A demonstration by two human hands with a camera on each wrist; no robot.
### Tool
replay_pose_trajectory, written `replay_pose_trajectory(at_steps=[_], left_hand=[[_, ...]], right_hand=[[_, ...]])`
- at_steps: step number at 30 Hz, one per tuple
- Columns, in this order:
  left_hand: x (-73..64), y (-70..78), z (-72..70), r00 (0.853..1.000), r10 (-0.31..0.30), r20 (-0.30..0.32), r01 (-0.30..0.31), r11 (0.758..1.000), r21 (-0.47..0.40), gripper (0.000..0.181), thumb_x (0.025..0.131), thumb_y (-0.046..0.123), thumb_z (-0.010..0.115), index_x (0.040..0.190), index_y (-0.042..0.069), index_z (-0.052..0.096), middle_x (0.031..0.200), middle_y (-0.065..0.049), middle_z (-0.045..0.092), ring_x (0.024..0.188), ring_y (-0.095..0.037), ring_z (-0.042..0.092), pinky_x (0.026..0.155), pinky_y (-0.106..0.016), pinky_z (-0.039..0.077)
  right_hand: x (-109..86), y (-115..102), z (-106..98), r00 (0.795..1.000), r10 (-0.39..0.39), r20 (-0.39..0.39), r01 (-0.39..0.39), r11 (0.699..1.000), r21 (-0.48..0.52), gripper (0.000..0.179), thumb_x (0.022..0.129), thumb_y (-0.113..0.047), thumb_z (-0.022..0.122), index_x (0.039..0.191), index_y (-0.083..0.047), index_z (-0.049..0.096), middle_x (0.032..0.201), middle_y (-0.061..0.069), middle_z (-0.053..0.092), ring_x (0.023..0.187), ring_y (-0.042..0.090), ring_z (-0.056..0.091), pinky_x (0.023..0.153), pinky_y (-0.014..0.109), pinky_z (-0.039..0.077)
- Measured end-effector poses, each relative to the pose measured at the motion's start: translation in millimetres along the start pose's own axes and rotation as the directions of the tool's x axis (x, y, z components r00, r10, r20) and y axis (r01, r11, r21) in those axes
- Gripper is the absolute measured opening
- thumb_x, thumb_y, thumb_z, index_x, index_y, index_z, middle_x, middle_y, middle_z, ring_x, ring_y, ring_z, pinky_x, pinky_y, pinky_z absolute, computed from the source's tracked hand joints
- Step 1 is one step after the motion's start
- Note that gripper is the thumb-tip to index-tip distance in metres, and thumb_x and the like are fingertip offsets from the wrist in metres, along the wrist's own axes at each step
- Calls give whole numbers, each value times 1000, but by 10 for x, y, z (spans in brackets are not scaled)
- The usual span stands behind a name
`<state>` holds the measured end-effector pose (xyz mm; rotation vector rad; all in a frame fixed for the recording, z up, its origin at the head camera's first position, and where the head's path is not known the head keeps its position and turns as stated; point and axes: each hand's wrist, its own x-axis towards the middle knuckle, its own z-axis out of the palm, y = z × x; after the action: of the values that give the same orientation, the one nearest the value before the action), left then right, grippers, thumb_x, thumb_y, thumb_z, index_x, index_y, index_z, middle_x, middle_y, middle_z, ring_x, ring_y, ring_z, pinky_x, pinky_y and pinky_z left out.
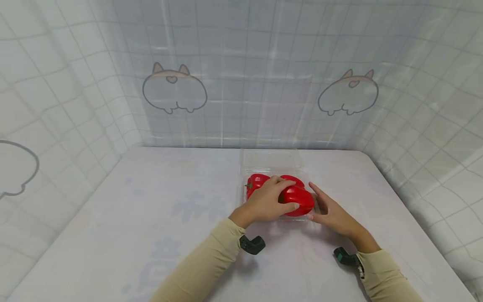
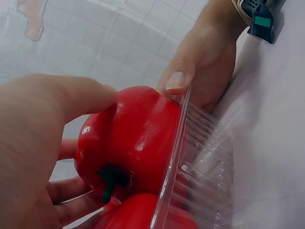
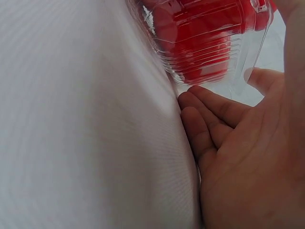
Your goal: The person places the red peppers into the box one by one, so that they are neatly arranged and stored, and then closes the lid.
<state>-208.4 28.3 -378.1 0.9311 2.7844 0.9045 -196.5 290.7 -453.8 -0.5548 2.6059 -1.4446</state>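
Fingers and thumb of my left hand (image 1: 267, 200) grip a red bell pepper (image 1: 299, 201) with a green stem (image 2: 113, 179). It sits at the right end of a clear plastic clamshell container (image 2: 209, 164), tilted and partly above the rim. Other red bell peppers (image 1: 257, 181) lie inside, partly hidden by that hand. At the container's right side is my right hand (image 1: 337, 216). Its thumb touches the rim, while its fairly straight fingers (image 3: 202, 131) rest low along the table beside the container wall.
Behind the peppers, the container's transparent lid (image 1: 271, 158) lies folded back on the white table (image 1: 181, 226). A grid-patterned curtain (image 1: 260, 84) with cartoon animal drawings surrounds the table at the back and sides.
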Motion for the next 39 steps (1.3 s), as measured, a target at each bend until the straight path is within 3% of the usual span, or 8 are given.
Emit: replay_pose_trajectory(at_steps=[10,16,24,30,32,35,39], left_hand=[[26,0,-27,1000,0,-6,0,999,33,63,87,44,74,145,27,54,137,-1,50,122,-18,50,89,-39,55],[47,-3,-30,1000,24,-3,-24,997,76,64,86,43,75,145,26,55,136,-1,51,123,-17,49,90,-38,55],[50,-25,-56,1000,2,12,-2,998,62,53,89,38,73,137,21,58,132,1,56,120,-15,52,92,-39,54],[60,-30,-75,1000,22,13,-23,996,83,53,90,38,73,137,19,61,136,-1,55,124,-17,51,93,-38,54],[53,-49,-105,999,23,32,-25,999,42,54,91,39,72,139,20,59,137,-1,54,124,-17,50,91,-36,55],[53,-116,-179,998,28,58,-23,995,-94,53,93,38,70,141,21,57,138,0,55,121,-16,53,88,-33,55],[93,-272,-334,998,28,51,-13,958,-287,48,96,37,66,141,19,58,133,0,60,118,-17,58,92,-34,54]], right_hand=[[28,-47,-6,1000,16,-1,-16,1000,-1,96,87,-34,76,162,-26,16,156,21,34,141,46,34,101,58,45],[41,-83,-17,1000,28,3,-28,1000,12,96,87,-34,76,162,-25,15,156,21,35,143,46,31,104,59,40],[62,-82,-21,999,36,7,-36,999,21,95,88,-34,75,162,-24,16,155,21,37,142,46,33,103,58,43],[67,-84,-31,1000,29,4,-29,999,22,95,87,-34,75,162,-25,16,155,20,38,142,46,32,103,60,42],[65,-78,-24,1000,27,7,-27,999,23,95,88,-33,75,162,-24,17,155,20,37,142,46,32,102,59,43],[60,-73,-12,1000,26,13,-26,999,30,95,88,-32,76,162,-24,17,155,21,37,142,46,32,101,58,45],[65,-90,-6,999,34,6,-34,999,21,95,87,-34,75,162,-24,18,154,21,38,142,45,33,101,57,45]])
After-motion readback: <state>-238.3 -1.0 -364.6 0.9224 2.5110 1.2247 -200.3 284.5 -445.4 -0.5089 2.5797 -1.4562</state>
